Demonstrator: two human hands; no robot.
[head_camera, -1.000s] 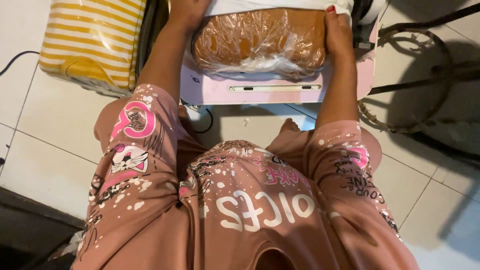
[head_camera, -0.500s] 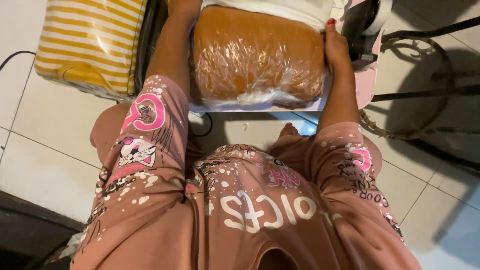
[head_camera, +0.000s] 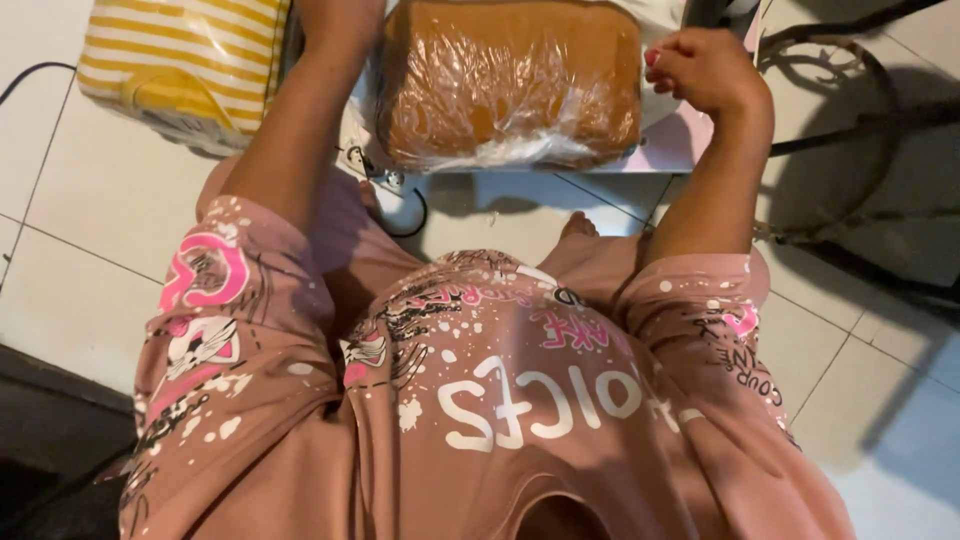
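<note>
A brown, rounded rectangular cushion-like bundle wrapped in crinkled clear plastic film (head_camera: 510, 85) lies flat on a pale pink-edged surface (head_camera: 680, 150).

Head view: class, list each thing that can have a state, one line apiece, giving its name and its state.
Brown cushion in clear plastic wrap: wrapped, lying flat.
Right hand: curled, beside the cushion; contact unclear.
Left hand: out of frame; only the forearm shows.
Yellow-and-white striped bag: on the floor, closed side showing.
</note>
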